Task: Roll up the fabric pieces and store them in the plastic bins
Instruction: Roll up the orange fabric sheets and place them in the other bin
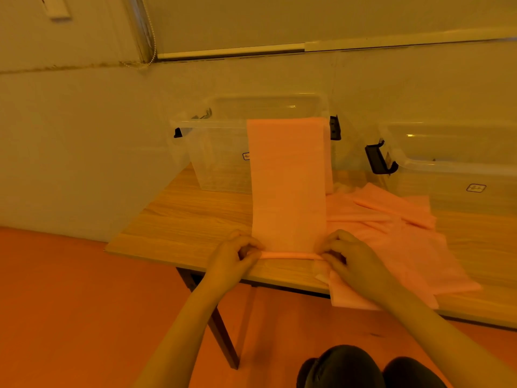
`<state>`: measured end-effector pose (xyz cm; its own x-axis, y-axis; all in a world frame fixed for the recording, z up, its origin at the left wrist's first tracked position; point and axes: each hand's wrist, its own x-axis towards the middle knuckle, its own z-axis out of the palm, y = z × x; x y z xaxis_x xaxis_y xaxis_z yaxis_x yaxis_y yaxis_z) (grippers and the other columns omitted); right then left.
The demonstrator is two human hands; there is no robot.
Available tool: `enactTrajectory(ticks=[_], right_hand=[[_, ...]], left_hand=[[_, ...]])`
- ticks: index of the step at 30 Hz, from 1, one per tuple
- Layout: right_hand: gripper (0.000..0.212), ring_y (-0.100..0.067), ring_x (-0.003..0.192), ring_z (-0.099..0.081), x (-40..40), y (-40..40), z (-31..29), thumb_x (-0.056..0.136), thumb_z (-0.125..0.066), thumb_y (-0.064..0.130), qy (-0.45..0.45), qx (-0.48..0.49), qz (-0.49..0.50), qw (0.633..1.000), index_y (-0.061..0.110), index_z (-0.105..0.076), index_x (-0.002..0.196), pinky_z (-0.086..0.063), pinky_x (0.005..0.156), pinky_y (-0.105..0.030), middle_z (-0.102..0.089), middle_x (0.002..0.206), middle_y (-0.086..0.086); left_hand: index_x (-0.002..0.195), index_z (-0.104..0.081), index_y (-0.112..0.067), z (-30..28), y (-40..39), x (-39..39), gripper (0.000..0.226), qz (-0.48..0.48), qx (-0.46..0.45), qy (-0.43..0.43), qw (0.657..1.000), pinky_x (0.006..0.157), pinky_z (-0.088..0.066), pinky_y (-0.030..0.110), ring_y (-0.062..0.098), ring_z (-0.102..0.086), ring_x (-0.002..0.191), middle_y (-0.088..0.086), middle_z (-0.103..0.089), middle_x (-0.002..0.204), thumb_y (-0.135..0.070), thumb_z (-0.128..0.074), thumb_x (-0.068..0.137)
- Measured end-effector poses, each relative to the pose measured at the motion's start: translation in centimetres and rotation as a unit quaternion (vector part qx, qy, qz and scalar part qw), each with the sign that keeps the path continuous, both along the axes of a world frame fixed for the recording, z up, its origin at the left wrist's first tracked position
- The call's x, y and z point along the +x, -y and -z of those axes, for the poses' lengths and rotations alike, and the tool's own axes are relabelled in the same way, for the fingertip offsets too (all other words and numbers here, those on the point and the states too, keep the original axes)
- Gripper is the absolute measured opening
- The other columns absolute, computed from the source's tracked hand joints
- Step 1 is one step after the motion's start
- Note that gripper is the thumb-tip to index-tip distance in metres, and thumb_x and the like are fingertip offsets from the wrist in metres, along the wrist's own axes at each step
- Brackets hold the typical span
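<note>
Fingers point(253, 249) curled, both pinching fabric roll point(291, 255)

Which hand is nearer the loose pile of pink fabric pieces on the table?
Right. The right hand rests beside the loose pile, its wrist over it; the left hand pinches the far end of the roll.

Bare desk point(181, 219) lies open to my left — room to pass there. Ahead the clear bin point(221, 161) blocks; rightward the fabric pile point(405, 233) and second bin point(458, 175) crowd in.
</note>
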<state>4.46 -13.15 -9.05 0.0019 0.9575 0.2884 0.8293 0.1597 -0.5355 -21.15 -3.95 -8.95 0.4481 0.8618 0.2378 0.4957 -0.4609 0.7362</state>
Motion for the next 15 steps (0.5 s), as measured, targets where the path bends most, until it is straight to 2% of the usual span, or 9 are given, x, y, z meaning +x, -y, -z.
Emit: enactTrajectory(ticks=[4, 6, 12, 15], right_hand=[[0.014, 0.002, 0.078, -0.051, -0.1, 0.14, -0.13, 0.09, -0.063, 0.02, -0.002, -0.001, 0.0, 1.0, 0.026, -0.068, 0.102, -0.042, 0.067, -0.014, -0.057, 0.096, 0.012], [0.014, 0.004, 0.075, -0.049, -0.06, 0.06, -0.06, 0.089, -0.063, 0.02, 0.003, 0.003, 0.004, 1.0, 0.026, -0.066, 0.102, -0.039, 0.065, -0.013, -0.056, 0.093, 0.012], [0.013, 0.004, 0.072, -0.048, -0.29, 0.16, -0.12, 0.092, -0.059, 0.022, -0.004, 0.015, 0.015, 1.0, 0.029, -0.057, 0.103, -0.037, 0.061, -0.01, -0.049, 0.085, 0.022], [0.01, 0.0, 0.074, -0.049, -0.28, 0.17, -0.1, 0.092, -0.06, 0.023, 0.012, 0.015, 0.011, 1.0, 0.031, -0.056, 0.096, -0.038, 0.062, -0.011, -0.049, 0.086, 0.019]], left_hand=[[0.083, -0.064, -0.042, 0.03, 0.17, -0.08, 0.025, 0.006, -0.01, 0.002, 1.0, 0.067, -0.045, 0.022, 0.006, -0.052, 0.077, -0.007, -0.059, 0.088, -0.017, -0.066, 0.086], [0.085, -0.066, -0.039, 0.03, 0.13, -0.12, 0.022, 0.01, -0.014, -0.003, 1.0, 0.069, -0.046, 0.024, 0.006, -0.053, 0.077, -0.009, -0.058, 0.092, -0.017, -0.068, 0.085], [0.1, -0.069, -0.034, 0.11, -0.15, 0.07, 0.016, -0.001, -0.001, -0.041, 0.999, 0.067, -0.045, 0.024, 0.005, -0.051, 0.078, -0.01, -0.052, 0.091, -0.024, -0.06, 0.092], [0.095, -0.063, -0.034, 0.22, -0.07, 0.27, 0.01, -0.029, 0.013, -0.036, 0.999, 0.068, -0.048, 0.029, 0.005, -0.053, 0.078, -0.013, -0.055, 0.085, -0.026, -0.06, 0.092]])
